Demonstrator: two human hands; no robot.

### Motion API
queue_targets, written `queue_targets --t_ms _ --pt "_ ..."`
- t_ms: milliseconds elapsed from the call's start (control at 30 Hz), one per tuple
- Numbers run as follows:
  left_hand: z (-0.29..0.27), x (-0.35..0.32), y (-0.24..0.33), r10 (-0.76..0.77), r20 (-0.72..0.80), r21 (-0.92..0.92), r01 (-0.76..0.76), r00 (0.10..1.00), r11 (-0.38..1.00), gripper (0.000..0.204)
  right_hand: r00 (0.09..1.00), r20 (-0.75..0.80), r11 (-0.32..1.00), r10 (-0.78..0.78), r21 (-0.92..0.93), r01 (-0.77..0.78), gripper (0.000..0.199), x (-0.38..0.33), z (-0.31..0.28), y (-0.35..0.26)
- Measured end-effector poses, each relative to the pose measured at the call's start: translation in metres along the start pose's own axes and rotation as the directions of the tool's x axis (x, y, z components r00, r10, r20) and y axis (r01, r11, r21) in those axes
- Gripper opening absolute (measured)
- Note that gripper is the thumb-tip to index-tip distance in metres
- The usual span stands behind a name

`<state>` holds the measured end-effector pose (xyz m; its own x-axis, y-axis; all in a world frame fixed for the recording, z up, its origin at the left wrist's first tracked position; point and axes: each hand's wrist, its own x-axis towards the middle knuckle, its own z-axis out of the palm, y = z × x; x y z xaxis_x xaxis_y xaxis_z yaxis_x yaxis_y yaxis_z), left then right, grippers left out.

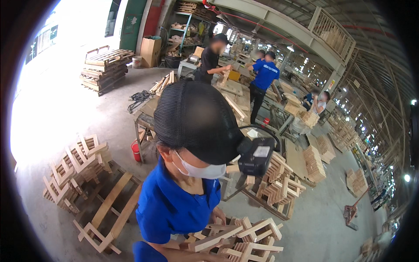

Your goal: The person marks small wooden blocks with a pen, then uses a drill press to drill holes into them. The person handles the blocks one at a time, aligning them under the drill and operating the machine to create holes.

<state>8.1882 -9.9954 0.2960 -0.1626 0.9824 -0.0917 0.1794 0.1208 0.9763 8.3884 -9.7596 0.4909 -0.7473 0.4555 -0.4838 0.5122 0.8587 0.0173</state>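
Neither of my own hands can be made out. Close in front, a person in a blue shirt [174, 212] and black cap bends over a stack of light wooden frames [257, 233] at the lower edge. One hand of that person [218, 215] hangs beside the stack, its fingers partly hidden. The other forearm [192, 254] reaches along the near side of the frames, its hand cut off by the picture's edge. A patch of blue cloth [148, 253] shows below the sleeve; I cannot tell whose it is.
More wooden frames [76, 170] and a slatted pallet [115, 192] lie at left. Stacked pallets [104, 70] stand behind. Further frames [279, 183] sit right of the person. Co-workers [265, 72] stand at worktables [235, 89]. A red pallet jack [350, 214] is at far right.
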Motion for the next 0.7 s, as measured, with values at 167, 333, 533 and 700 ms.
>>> queue_targets --t_ms 167,333,533,700 --pt "0.016 0.013 0.0 0.127 0.052 0.068 -0.13 0.991 0.989 0.085 0.332 -0.718 0.66 -0.611 -0.23 0.715 0.018 -0.047 -0.222 -0.169" --pt "0.028 0.012 -0.015 0.251 0.076 0.119 -0.259 0.965 0.958 0.085 0.285 -0.688 0.584 -0.667 -0.245 0.774 0.05 0.024 -0.317 -0.262" --pt "0.028 0.01 -0.029 0.128 -0.04 0.054 -0.126 0.991 0.991 0.105 0.336 -0.559 0.614 -0.758 -0.437 0.657 0.047 0.092 -0.344 -0.304" --pt "0.019 -0.006 -0.01 -0.032 0.1 0.028 0.03 0.994 0.999 0.096 0.413 -0.494 0.604 -0.765 -0.326 0.727 0.032 0.088 -0.315 -0.29"
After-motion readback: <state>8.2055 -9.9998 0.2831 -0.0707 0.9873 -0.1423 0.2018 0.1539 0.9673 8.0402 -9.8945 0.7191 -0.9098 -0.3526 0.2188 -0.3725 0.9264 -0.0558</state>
